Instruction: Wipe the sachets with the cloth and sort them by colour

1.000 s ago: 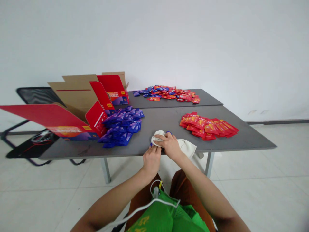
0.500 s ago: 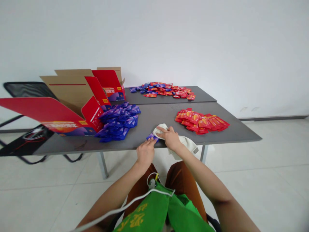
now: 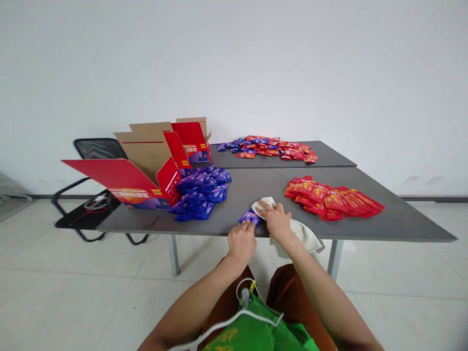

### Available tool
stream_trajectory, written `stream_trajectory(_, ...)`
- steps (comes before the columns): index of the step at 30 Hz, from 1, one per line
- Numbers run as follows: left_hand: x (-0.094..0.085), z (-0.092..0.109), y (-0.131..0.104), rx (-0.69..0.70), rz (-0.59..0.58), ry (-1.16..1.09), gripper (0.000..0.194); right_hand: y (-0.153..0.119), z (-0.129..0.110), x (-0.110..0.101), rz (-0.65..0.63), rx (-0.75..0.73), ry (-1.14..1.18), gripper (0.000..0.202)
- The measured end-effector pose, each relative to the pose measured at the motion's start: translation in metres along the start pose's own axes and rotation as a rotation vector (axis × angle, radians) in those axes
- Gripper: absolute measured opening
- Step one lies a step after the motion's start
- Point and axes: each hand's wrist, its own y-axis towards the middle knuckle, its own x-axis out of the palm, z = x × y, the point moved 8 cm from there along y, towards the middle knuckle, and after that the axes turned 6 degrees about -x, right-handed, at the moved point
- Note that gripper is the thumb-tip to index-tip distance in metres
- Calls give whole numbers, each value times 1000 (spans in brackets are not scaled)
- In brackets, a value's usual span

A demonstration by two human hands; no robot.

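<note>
A purple packet lies flat at the table's front edge. My left hand has its fingers closed on the packet's near edge. My right hand presses a white cloth onto the packet's right part, and the rest of the cloth hangs over the table edge. To the left is a heap of purple packets. Red packets lie overlapping in a row to the right of my hands.
Open red cardboard boxes stand on the left of the grey table. Mixed red and purple packets lie on the rear table. A black chair is behind at the left.
The view has shifted left, so everything appears further right. More of the purple packet shows between my hands; both hands stay on the packet and cloth.
</note>
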Motion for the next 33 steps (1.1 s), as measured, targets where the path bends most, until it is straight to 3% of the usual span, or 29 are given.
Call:
stream_trajectory(3,-34,-30,4,58,232,-59,34,6,26,-4,72,178,-82,51)
stream_trajectory(7,-122,-85,8,-5,625,39,33,-1,36,-6,166,214,-115,51)
stream_trajectory(9,-160,-108,23,-113,658,137,32,-6,35,-4,188,183,-94,53)
stream_trajectory(11,-186,-128,48,-230,623,217,35,-9,36,-4,217,171,-74,56)
stream_trajectory(14,-187,-147,93,-291,438,297,41,-12,38,-5,256,201,-54,55)
stream_trajectory(17,-159,-161,123,-308,249,379,41,-14,39,-6,269,242,-35,51)
stream_trajectory(21,-118,-174,135,-326,87,495,45,-18,38,-7,267,241,-17,50)
stream_trajectory(24,-105,-183,137,-349,-3,521,43,-18,38,-8,263,237,-20,50)
stream_trajectory(26,-108,-189,142,-385,-51,495,40,-16,38,-8,258,238,-22,49)
stream_trajectory(29,-135,-184,157,-408,0,422,38,-12,38,-9,258,222,3,50)
stream_trajectory(33,-169,-144,198,-320,115,360,36,-7,29,-13,279,90,161,59)
